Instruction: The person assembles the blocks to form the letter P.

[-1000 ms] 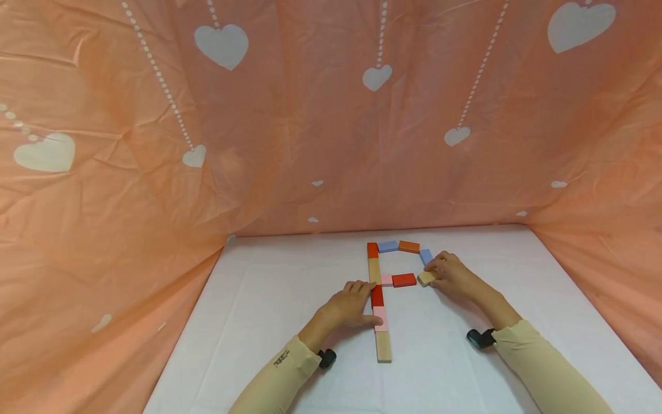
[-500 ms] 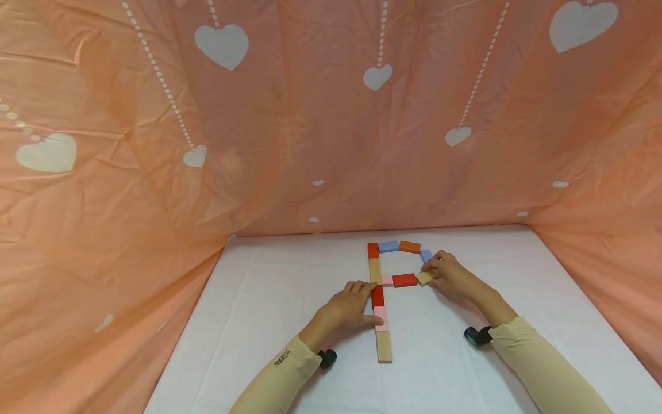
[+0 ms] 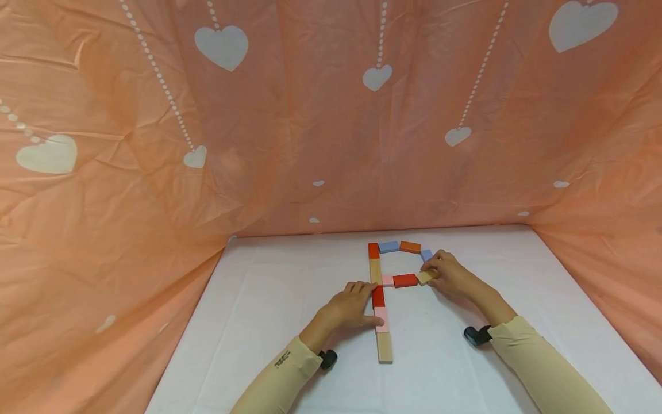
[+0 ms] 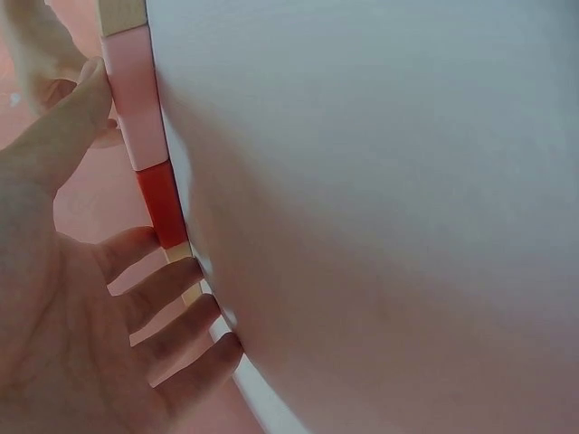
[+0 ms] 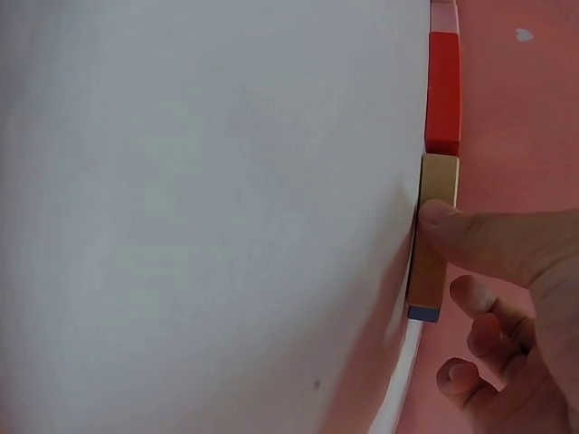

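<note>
In the head view, flat blocks lie in a P shape on the white table. My left hand (image 3: 347, 307) is spread beside the upright column, thumb on the pink block (image 4: 137, 98) and fingertips by the red block (image 4: 162, 205) and the wooden block above it. At the loop's lower right, my right hand (image 3: 451, 277) pinches a plain wooden block (image 3: 424, 278), its thumb (image 5: 441, 214) against the near side. That block's end meets the red block (image 3: 405, 280) of the crossbar. A blue block (image 3: 426, 255) just beyond is partly covered by my fingers.
The loop's top has a blue block (image 3: 389, 246) and an orange block (image 3: 410, 247). A plain wooden block (image 3: 384, 348) ends the column at the front. An orange curtain (image 3: 331, 144) with white hearts hangs behind the white table (image 3: 279, 264).
My right hand has shifted slightly left with the wooden block, closing its gap to the red crossbar block. My left hand has stayed in place.
</note>
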Motion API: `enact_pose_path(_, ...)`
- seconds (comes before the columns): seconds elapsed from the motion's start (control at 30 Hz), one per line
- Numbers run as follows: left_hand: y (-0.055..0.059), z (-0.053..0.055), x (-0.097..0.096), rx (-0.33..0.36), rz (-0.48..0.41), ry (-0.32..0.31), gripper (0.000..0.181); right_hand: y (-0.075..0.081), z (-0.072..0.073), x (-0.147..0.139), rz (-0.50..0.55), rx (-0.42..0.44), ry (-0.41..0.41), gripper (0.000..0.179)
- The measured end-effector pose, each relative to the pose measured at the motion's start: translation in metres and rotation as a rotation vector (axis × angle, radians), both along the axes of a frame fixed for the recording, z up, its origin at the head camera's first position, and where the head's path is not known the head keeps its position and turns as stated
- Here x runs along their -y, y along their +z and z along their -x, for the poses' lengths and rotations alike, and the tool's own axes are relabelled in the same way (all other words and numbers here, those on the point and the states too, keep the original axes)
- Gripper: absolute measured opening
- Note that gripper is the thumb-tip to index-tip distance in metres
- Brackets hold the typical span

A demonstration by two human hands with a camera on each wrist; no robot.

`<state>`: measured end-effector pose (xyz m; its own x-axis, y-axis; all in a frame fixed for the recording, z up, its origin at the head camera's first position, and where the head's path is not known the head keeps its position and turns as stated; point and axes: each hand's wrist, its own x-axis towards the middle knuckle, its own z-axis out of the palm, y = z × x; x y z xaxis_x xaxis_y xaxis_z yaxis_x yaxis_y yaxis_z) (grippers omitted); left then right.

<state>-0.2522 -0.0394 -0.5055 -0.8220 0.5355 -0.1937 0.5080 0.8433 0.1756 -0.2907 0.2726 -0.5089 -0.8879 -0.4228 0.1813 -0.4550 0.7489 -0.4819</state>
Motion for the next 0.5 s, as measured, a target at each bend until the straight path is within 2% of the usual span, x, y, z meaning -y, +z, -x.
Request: enact_pose_path(0.5, 0.0013, -0.0010, 0.0008, -0.001, 0.000, 0.001, 0.095, -0.0049, 0.0041, -0.0007, -0.017, -0.024, 0.011, 0.023)
